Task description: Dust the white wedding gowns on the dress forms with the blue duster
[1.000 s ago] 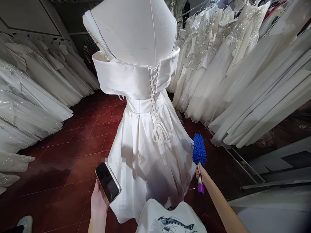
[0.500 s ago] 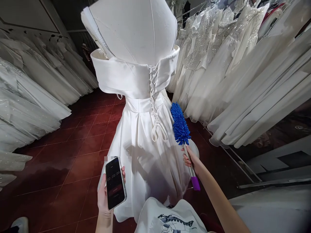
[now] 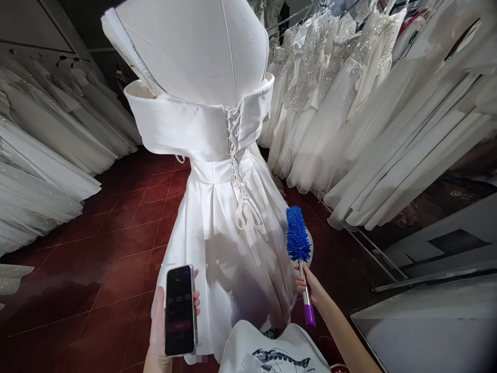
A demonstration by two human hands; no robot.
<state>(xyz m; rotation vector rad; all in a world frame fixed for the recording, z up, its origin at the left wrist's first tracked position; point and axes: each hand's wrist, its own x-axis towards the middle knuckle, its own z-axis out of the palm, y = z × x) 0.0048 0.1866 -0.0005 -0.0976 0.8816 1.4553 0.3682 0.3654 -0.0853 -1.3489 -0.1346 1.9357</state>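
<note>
A white satin dress (image 3: 174,127) with a lace-up back and a tied bow hangs on a white mannequin (image 3: 190,49) in front of me. In my left hand (image 3: 157,316) is a phone (image 3: 179,311), its dark screen showing a timer at 00:00:05. My right hand (image 3: 312,287) is closed round the metal handle of a duster (image 3: 298,233) with a blue fluffy head and a purple end. The duster's head stands upright beside the right side of the skirt; whether it touches the fabric I cannot tell.
White gowns (image 3: 66,119) hang in a row on the left, and more sparkly gowns (image 3: 326,83) crowd a rack on the right. A metal rack bar (image 3: 388,286) runs low at the right. Dark red tiles (image 3: 128,233) cover the floor.
The duster's head has come down from near the waist to lower along the skirt's right side. The phone is lower and more upright. My view has turned slightly right.
</note>
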